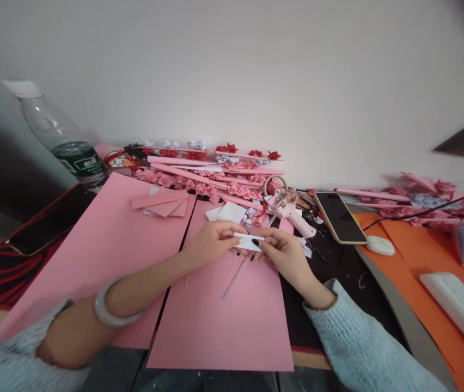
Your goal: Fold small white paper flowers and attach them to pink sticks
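Between both hands is a small folded strip of white paper (248,242), held level above a pink sheet (224,326). My left hand (218,242) pinches its left end. At the right end, my right hand (283,251) grips it with the thumb on top. A thin pale stick (234,277) lies on the pink sheet just below the fingers. Close behind the hands are white paper squares (230,211) and a pink glue gun (291,209). Folded pink paper pieces (166,202) lie on another pink sheet (105,245) to the left.
Pink rolled sticks (199,170) and paper flowers lie along the wall. A water bottle (72,136) stands at the left near a dark phone (48,228). At right are another phone (340,218), a white mouse (380,245), orange paper (415,272) and a white box-like object (461,310).
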Motion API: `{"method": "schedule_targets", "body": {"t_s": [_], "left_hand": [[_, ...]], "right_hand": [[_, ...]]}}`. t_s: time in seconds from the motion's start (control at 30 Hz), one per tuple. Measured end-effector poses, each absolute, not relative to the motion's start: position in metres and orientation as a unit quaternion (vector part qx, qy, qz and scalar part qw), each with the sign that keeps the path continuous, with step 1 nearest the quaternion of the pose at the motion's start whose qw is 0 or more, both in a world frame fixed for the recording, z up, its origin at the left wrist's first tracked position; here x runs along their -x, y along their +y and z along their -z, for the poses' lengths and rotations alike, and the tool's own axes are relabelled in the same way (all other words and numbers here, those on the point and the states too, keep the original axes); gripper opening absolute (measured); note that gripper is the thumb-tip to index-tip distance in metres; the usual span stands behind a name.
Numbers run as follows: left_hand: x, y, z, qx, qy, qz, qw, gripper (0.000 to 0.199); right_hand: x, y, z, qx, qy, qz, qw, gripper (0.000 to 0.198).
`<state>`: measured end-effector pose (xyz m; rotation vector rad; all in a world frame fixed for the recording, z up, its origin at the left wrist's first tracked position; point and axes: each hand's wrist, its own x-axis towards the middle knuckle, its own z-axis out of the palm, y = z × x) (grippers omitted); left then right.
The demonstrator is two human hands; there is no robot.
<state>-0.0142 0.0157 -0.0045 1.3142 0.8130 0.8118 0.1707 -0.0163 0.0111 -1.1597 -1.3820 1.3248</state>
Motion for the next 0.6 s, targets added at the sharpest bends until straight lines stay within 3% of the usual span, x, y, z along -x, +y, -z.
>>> {"method": "schedule_targets", "body": {"t_s": [0.6], "left_hand": [[0.0165,0.0192,0.0048,-0.572,0.337,-0.350,0.661,0.020]], "right_hand": [[-0.1719,-0.0150,-0.0108,0.454,-0.550,-0.535,0.453,0.014]]}}
